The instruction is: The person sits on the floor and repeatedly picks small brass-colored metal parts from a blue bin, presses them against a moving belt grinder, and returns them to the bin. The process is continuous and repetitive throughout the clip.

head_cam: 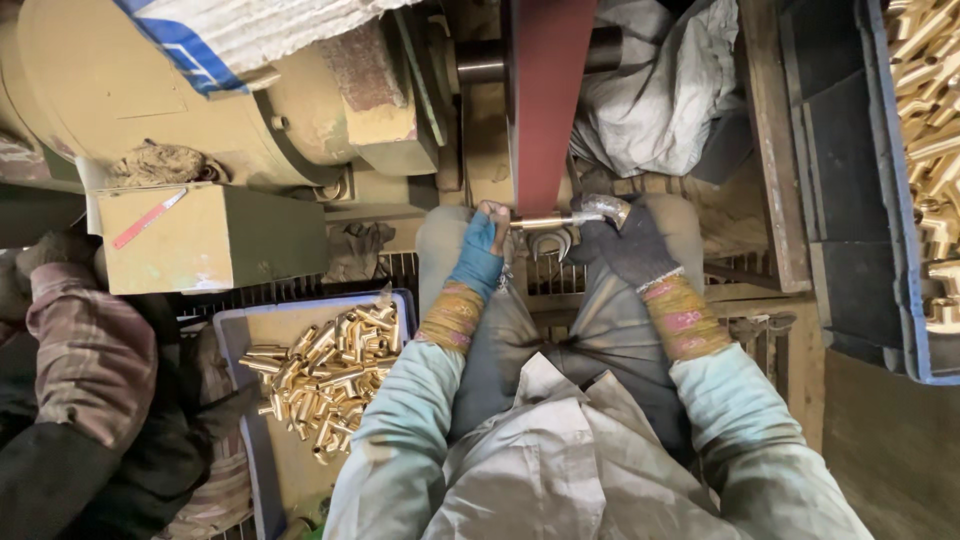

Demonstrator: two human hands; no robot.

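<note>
Over our grey apron [560, 450], our gloved left hand [487, 238] and right hand [625, 240] pinched a brass fitting [560, 220] against the red sanding belt [545, 100], which we judged could snag our fingers.

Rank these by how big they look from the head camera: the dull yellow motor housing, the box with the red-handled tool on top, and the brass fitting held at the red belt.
1. Motor housing, largest, though cut off by the frame.
2. Box.
3. Brass fitting, smallest, held by the left hand and right hand.
</note>
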